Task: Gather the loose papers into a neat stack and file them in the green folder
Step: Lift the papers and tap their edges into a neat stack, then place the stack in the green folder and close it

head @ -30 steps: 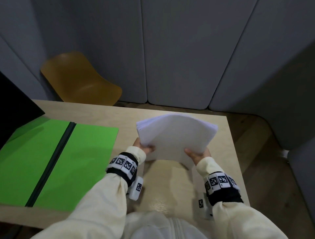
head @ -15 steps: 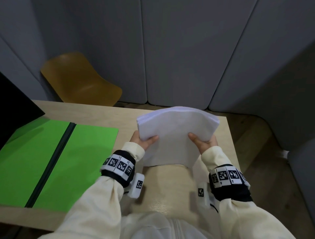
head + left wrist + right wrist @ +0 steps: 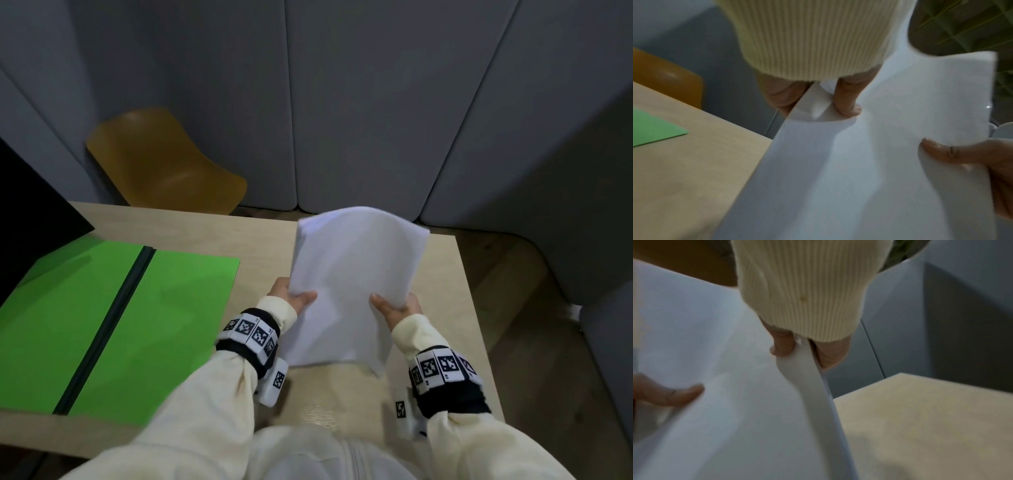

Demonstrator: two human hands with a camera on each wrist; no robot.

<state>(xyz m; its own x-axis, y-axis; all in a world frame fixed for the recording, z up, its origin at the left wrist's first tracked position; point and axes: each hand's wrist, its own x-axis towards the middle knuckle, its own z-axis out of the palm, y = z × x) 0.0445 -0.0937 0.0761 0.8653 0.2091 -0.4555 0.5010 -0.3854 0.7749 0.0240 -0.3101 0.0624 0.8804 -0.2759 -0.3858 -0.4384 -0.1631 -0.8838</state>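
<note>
1. Left hand (image 3: 291,298), right hand (image 3: 394,308): each pinches a side edge of the paper stack (image 3: 352,284), centre frame, seemingly off the table (image 3: 445,274). Tap the lower edge square.
2. Green folder (image 3: 113,322), open, left: slide the stack in flat.

head: high, looking down | wrists: close, along hands | shared: papers (image 3: 352,274)

Smooth matt white paper stack (image 3: 356,274), matt green card folder (image 3: 164,315), pale satin wood-grain table (image 3: 205,226), ribbed knit cuffs (image 3: 813,40).
</note>
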